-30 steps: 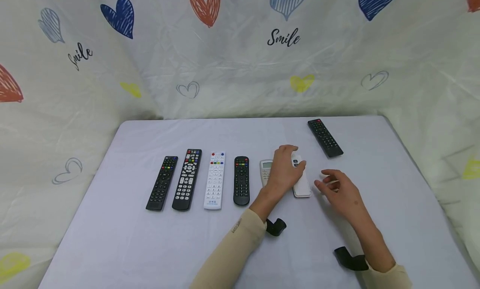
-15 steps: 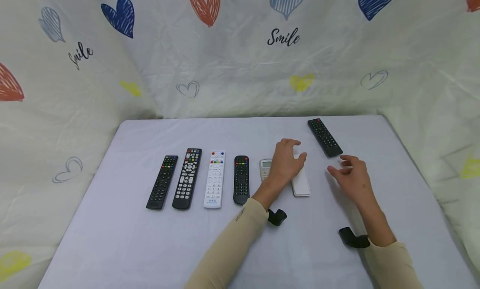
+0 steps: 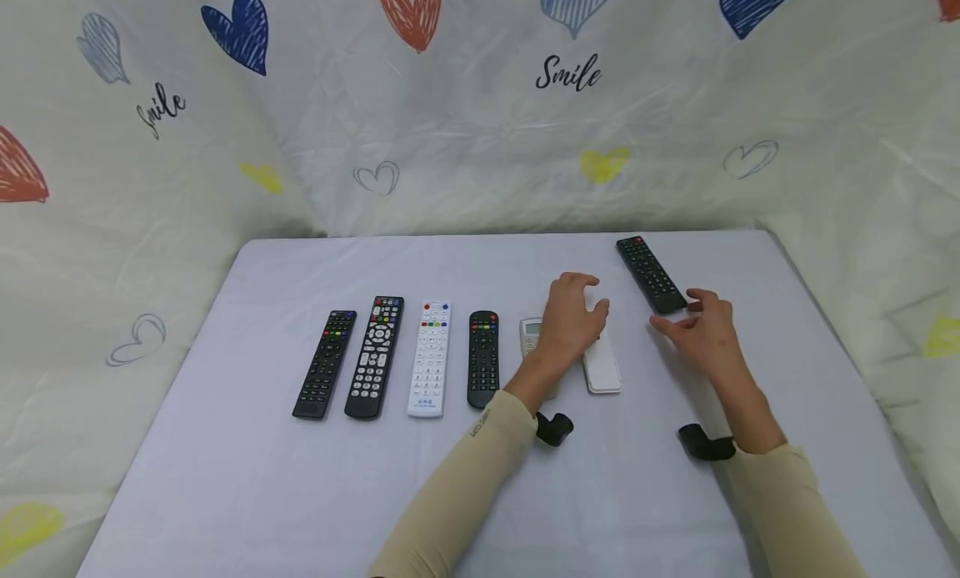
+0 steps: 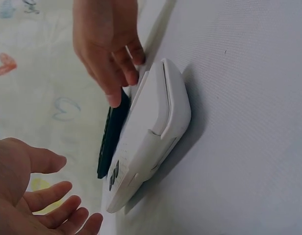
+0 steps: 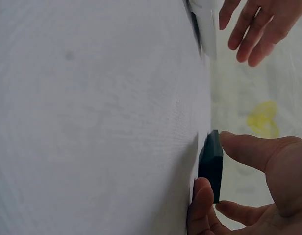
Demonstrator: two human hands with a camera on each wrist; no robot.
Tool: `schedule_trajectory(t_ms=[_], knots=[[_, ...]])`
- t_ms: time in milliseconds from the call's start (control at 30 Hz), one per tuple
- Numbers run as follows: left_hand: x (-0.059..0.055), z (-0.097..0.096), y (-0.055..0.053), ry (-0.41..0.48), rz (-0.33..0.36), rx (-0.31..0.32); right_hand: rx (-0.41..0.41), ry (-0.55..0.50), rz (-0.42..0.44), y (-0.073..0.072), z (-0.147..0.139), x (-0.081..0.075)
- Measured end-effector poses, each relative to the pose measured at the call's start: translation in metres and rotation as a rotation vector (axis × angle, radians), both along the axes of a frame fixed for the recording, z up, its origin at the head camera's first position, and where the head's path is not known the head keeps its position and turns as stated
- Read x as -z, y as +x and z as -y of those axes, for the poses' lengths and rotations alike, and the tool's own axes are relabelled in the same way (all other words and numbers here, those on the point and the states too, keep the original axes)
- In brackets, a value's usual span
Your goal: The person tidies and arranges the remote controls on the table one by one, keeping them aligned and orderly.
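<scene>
Currently the near end of the black remote (image 3: pixel 650 275), lying aslant at the counter's (image 3: pixel 225 478) far right, is touched by the right hand (image 3: pixel 701 332), fingers loosely spread; the left hand (image 3: pixel 572 324) rests with relaxed fingers over the white remote (image 3: pixel 602 369).

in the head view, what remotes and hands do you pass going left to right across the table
black remote → large black remote → white remote → short black remote → left hand → angled black remote → right hand

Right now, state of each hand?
Left hand: open, fingers relaxed over the white remote, gripping nothing.
Right hand: open, fingers either side of the black remote's near end, not yet closed.
</scene>
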State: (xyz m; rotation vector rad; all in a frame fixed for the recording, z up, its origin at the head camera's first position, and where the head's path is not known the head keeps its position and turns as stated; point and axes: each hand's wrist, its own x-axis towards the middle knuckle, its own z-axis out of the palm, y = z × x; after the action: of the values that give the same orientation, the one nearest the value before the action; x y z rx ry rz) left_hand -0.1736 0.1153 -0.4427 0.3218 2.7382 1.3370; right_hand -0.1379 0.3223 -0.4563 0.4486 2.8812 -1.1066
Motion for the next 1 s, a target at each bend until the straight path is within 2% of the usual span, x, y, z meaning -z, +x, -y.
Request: schedule_trajectory(t_ms=[500,1000], knots=[[-0.007,-0.003,-0.008,-0.011,0.029,-0.01,-0.022,0.072,-0.032,-0.012,0.0,0.001],[-0.012,-0.009,-0.019,-0.076,-0.021,0.001,-0.02,0.121,-0.064,-0.016,-0.001,0.006]])
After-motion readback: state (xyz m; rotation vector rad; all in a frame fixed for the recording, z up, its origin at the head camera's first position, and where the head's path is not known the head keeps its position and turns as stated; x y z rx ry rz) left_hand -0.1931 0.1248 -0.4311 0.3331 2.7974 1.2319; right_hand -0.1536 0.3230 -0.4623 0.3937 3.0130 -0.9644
